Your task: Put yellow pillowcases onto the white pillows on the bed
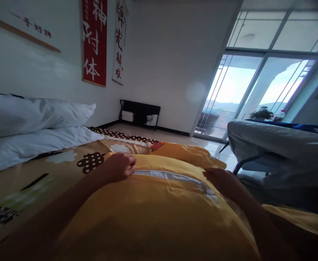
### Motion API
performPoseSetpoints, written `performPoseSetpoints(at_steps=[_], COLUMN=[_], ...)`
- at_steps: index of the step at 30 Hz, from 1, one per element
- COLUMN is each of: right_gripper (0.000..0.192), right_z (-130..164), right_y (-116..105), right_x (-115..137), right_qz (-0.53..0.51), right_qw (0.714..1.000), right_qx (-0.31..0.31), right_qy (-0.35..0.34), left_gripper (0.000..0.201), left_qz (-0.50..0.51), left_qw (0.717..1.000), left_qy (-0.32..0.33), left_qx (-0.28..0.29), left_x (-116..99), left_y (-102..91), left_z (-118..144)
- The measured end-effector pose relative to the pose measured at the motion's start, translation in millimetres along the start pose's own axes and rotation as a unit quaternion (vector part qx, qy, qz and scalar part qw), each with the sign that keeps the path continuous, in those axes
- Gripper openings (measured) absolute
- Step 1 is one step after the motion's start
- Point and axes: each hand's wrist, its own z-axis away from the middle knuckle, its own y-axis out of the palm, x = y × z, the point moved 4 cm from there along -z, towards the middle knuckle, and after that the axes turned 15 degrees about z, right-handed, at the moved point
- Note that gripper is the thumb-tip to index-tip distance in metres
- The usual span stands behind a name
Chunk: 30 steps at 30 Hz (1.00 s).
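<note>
A plump yellow pillowcase (159, 214) fills the lower middle of the view. A slit runs across its upper part, and a white pillow (167, 175) shows through it. My left hand (123, 166) is closed on the pillowcase at the left end of this opening, fingers curled in. On the right, my right hand (220, 177) grips the pillowcase's edge near the other end of the gap. Its fingertips are dark and partly hidden. Just beyond lies another yellow pillow (187, 154) with a red print, flat on the bed.
The patterned bed sheet (66, 163) spreads to the left, with white pillows (39, 116) along the wall side. A low black rack (139, 113) stands by the far wall. At right is a covered chair (273, 145) before a glass door (246, 87).
</note>
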Motion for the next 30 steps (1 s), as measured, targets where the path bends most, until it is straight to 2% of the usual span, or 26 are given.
performPoseSetpoints(at_steps=[1, 3, 6, 8, 11, 14, 18, 20, 22, 26, 30], right_gripper=[0.033, 0.034, 0.036, 0.038, 0.037, 0.036, 0.034, 0.035, 0.039, 0.051, 0.051], right_z=[1.3, 9.0, 21.2, 24.5, 23.2, 24.1, 34.9, 40.2, 40.9, 36.5, 35.8], right_y=[-0.5, 8.9, 38.0, 55.1, 62.3, 52.8, 30.9, 24.3, 26.8, 46.2, 50.5], right_x=[14.6, 45.3, 75.9, 81.4, 74.4, 66.8, 61.9, 63.5, 68.3, 73.9, 68.8], right_qz=[-0.006, -0.033, -0.120, -0.169, -0.204, -0.196, -0.134, -0.103, -0.095, -0.119, -0.138], right_qw=[0.999, 0.995, 0.984, 0.974, 0.964, 0.968, 0.988, 0.990, 0.993, 0.984, 0.979], right_qx=[0.022, 0.061, 0.085, 0.101, 0.119, 0.102, -0.039, -0.084, -0.048, 0.117, 0.133], right_qy=[-0.026, -0.071, -0.098, -0.112, -0.119, -0.117, -0.060, -0.044, -0.056, -0.064, -0.067], left_gripper=[0.026, 0.031, 0.040, 0.041, 0.041, 0.043, 0.046, 0.048, 0.051, 0.048, 0.050], left_qz=[0.041, 0.122, 0.158, 0.150, 0.150, 0.188, 0.234, 0.230, 0.211, 0.185, 0.187], left_qw=[0.998, 0.988, 0.980, 0.981, 0.980, 0.974, 0.964, 0.964, 0.968, 0.971, 0.973], left_qy=[0.041, 0.092, 0.089, 0.077, 0.069, 0.033, -0.001, -0.008, -0.018, -0.030, -0.019], left_qx=[-0.005, 0.021, 0.077, 0.095, 0.113, 0.120, 0.124, 0.131, 0.137, 0.149, 0.137], left_x=[-12.8, -28.3, -27.3, -21.0, -17.7, -18.1, -19.4, -21.4, -24.2, -30.3, -31.6], left_y=[8.6, 39.4, 90.2, 108.2, 110.0, 101.4, 96.6, 96.4, 96.4, 97.6, 98.9], left_z=[-4.2, -8.6, -6.6, -3.9, -5.5, -12.3, -18.4, -19.1, -18.8, -17.7, -16.7])
